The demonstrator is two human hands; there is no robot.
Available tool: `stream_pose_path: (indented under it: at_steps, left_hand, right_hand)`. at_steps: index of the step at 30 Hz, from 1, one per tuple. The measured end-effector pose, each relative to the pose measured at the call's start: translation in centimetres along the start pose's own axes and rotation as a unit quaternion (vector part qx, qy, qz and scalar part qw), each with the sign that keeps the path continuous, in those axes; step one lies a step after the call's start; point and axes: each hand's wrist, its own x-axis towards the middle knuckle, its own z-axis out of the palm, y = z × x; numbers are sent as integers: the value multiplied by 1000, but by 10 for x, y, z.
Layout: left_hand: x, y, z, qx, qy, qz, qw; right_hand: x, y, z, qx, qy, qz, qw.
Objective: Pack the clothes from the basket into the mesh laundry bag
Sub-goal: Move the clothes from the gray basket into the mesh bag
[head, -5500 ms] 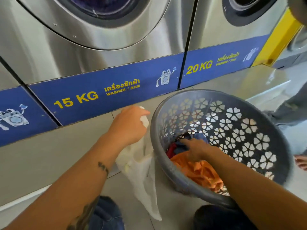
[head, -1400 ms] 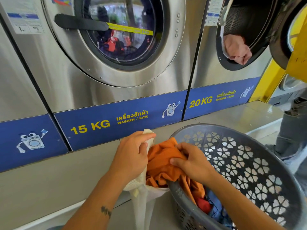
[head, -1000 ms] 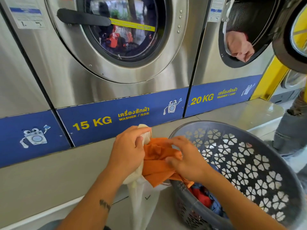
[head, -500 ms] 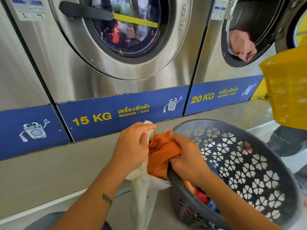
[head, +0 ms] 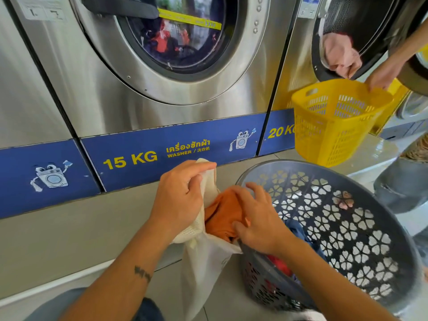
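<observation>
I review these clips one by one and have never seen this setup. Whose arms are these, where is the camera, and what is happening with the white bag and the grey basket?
There is no robot here. One wide-angle camera sits on a person's head and looks down at their own bare arms. The left hand grips the rim of the white mesh bag and holds its mouth up. The right hand lies spread on an orange garment at that mouth. Beside it is the grey basket, which holds blue cloth and red cloth. Steel washers stand behind, and the 15 KG washer has laundry behind its shut door. At upper right, another person's hand holds a yellow basket below an open drum with a pink cloth in it.
</observation>
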Motion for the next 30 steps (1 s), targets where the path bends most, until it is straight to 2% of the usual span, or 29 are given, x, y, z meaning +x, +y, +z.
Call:
stream_pose_path:
  at_steps: [1, 3, 10, 13, 15, 17, 19, 21, 24, 26, 28, 30]
  left_hand:
    - [-1, 0, 1, 14, -8, -11, 1000]
    - [-3, -2, 3, 41, -37, -32, 998]
    - [-10, -1, 16, 65, -104, -59, 991]
    - [-7, 3, 15, 40, -95, -65, 993]
    - [-5, 6, 13, 22, -82, -72, 994]
    - [-4, 7, 11, 25, -77, -69, 994]
    - [-6, 6, 9, 28, -76, -66, 995]
    - [-8, 2, 6, 33, -77, -64, 994]
    - [-11, -1, 5, 38, -73, -62, 995]
    - [-13, 0, 7, 31, -69, -66, 995]
    - [-12, 2, 8, 27, -68, -68, 995]
    - [-9, 4, 10, 28, -67, -69, 995]
  right_hand:
    - [0, 4, -2, 24, -25, 25, 999]
    - [-2, 6, -2, 85, -44, 22, 995]
    - [1, -3, 9, 69, 90, 3, 993]
    - [-8, -18, 10, 105, 119, -64, 985]
    - [-12, -31, 10, 133, 43, -136, 981]
    - [-11, -36, 14, 97, -77, -162, 979]
    - [-8, -37, 15, 2, -93, -179, 979]
    - [-4, -33, 5, -28, -45, -163, 985]
    - [4, -16, -17, 2, 24, -70, 997]
    - [6, 1, -25, -18, -19, 10, 1000]
    - [2, 10, -20, 18, -73, 57, 996]
    - [1, 10, -13, 31, -39, 57, 997]
